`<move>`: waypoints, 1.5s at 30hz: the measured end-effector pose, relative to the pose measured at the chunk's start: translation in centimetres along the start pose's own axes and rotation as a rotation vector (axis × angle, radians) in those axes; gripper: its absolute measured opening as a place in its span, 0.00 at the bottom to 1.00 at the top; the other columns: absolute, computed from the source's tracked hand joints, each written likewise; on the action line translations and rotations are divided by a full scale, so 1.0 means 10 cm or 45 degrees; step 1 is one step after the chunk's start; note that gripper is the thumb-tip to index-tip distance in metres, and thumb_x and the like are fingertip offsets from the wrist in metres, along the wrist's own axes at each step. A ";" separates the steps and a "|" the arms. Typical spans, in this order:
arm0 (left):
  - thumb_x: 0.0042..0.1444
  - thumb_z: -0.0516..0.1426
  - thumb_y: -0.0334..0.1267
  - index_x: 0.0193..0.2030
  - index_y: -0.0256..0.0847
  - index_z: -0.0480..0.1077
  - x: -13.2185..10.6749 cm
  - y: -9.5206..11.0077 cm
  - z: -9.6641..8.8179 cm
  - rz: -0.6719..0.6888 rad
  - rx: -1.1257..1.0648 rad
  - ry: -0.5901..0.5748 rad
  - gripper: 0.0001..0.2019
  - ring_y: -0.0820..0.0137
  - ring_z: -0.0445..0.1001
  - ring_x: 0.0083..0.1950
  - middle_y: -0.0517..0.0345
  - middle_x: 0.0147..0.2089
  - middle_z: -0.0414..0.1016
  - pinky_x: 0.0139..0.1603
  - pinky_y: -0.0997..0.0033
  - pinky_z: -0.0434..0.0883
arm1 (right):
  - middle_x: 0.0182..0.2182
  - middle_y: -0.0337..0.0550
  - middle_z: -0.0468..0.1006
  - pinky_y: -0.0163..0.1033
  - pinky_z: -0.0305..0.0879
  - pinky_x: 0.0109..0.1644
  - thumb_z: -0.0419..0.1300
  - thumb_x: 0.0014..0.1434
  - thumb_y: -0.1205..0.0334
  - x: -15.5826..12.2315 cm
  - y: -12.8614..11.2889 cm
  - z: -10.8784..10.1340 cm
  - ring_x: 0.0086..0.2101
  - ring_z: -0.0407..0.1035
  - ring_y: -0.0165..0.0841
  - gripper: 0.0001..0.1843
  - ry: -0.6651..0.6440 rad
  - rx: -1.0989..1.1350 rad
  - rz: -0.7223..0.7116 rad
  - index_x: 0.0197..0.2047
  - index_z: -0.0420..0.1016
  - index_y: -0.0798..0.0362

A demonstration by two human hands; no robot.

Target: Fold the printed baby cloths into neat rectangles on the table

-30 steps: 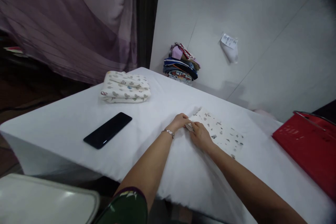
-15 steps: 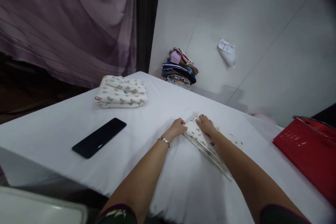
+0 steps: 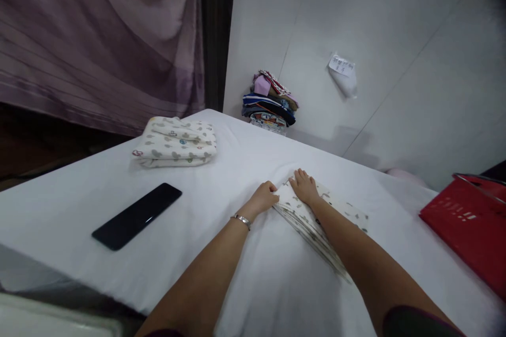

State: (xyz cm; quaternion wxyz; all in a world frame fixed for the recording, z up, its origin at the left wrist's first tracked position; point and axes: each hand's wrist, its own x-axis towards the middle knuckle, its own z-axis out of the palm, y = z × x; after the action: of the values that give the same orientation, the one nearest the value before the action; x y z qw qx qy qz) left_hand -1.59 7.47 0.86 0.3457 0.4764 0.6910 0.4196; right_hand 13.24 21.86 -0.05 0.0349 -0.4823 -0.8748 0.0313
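A white patterned cloth point(image 3: 340, 210), folded in layers, lies on the white table point(image 3: 245, 152) in front of me. My left hand point(image 3: 264, 196) has curled fingers against the cloth's near-left corner, gripping its edge. My right hand point(image 3: 303, 186) lies flat on top of the cloth with fingers stretched out, and my forearm rests along it.
A folded white cloth with heart prints point(image 3: 176, 142) sits at the far left. A black phone point(image 3: 136, 215) lies near the left edge. A pile of colourful clothes point(image 3: 269, 102) stands by the wall. A red basket point(image 3: 470, 224) is at the right.
The cloth has been folded over into a thicker stack. My right hand moved from pinching its corner to lying flat on top, and the view shifted a little to the right.
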 end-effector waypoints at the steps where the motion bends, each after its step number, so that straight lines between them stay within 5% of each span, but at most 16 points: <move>1: 0.44 0.58 0.30 0.34 0.39 0.67 0.00 0.01 0.00 -0.001 0.006 0.005 0.09 0.72 0.69 0.35 0.60 0.35 0.73 0.32 0.76 0.63 | 0.68 0.50 0.45 0.53 0.36 0.65 0.38 0.66 0.49 0.00 -0.01 0.00 0.66 0.38 0.40 0.31 -0.013 0.004 0.008 0.67 0.50 0.56; 7: 0.44 0.58 0.29 0.32 0.40 0.66 0.00 0.04 -0.02 -0.054 -0.074 0.005 0.07 0.73 0.68 0.31 0.61 0.31 0.71 0.30 0.76 0.64 | 0.68 0.52 0.43 0.53 0.37 0.66 0.39 0.66 0.47 -0.24 -0.04 -0.27 0.66 0.37 0.40 0.33 -0.093 0.207 0.021 0.68 0.47 0.56; 12: 0.44 0.57 0.30 0.31 0.40 0.66 0.02 0.02 -0.01 -0.064 -0.142 -0.021 0.06 0.73 0.69 0.30 0.61 0.29 0.70 0.29 0.76 0.64 | 0.68 0.48 0.40 0.53 0.33 0.67 0.38 0.65 0.41 -1.06 0.10 -0.41 0.67 0.33 0.38 0.36 -0.128 0.213 -0.175 0.70 0.44 0.52; 18: 0.41 0.58 0.30 0.31 0.40 0.66 0.04 0.01 0.01 -0.069 -0.124 0.026 0.08 0.73 0.69 0.30 0.61 0.29 0.70 0.29 0.75 0.65 | 0.68 0.49 0.43 0.55 0.36 0.66 0.43 0.65 0.44 -1.86 0.31 -0.21 0.66 0.36 0.40 0.36 -0.111 -0.002 -0.359 0.70 0.41 0.51; 22: 0.41 0.58 0.31 0.32 0.40 0.66 0.06 0.00 0.06 -0.039 -0.055 0.142 0.09 0.72 0.69 0.30 0.60 0.31 0.70 0.31 0.74 0.66 | 0.68 0.49 0.42 0.55 0.37 0.66 0.44 0.64 0.44 -1.86 0.23 -0.17 0.66 0.36 0.41 0.37 -0.079 -0.044 -0.326 0.70 0.42 0.53; 30: 0.45 0.57 0.33 0.35 0.40 0.67 -0.01 -0.07 0.12 0.125 0.086 0.335 0.08 0.67 0.69 0.44 0.54 0.45 0.69 0.47 0.69 0.65 | 0.68 0.49 0.40 0.55 0.34 0.66 0.41 0.64 0.41 -1.99 0.25 -0.42 0.66 0.34 0.40 0.38 -0.132 -0.004 -0.259 0.70 0.42 0.54; 40: 0.50 0.57 0.35 0.40 0.39 0.70 -0.07 -0.05 0.16 0.187 0.214 0.341 0.09 0.68 0.70 0.42 0.51 0.50 0.67 0.48 0.66 0.68 | 0.67 0.51 0.48 0.54 0.34 0.66 0.46 0.64 0.47 -2.34 0.40 -0.17 0.65 0.41 0.43 0.35 0.048 -0.020 -0.180 0.68 0.49 0.55; 45: 0.54 0.56 0.37 0.40 0.43 0.74 -0.27 0.10 0.08 0.482 0.457 0.374 0.08 0.63 0.67 0.54 0.53 0.54 0.67 0.57 0.63 0.63 | 0.64 0.48 0.58 0.53 0.45 0.64 0.44 0.65 0.47 -2.26 0.41 -0.40 0.62 0.51 0.41 0.28 0.004 0.243 -0.174 0.63 0.62 0.51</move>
State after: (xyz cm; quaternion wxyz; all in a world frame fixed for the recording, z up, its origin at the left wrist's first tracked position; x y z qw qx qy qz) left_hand 0.33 5.28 1.63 0.0678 0.5845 0.6956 0.4122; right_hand 29.04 5.04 2.88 0.0841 -0.4162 -0.8985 0.1114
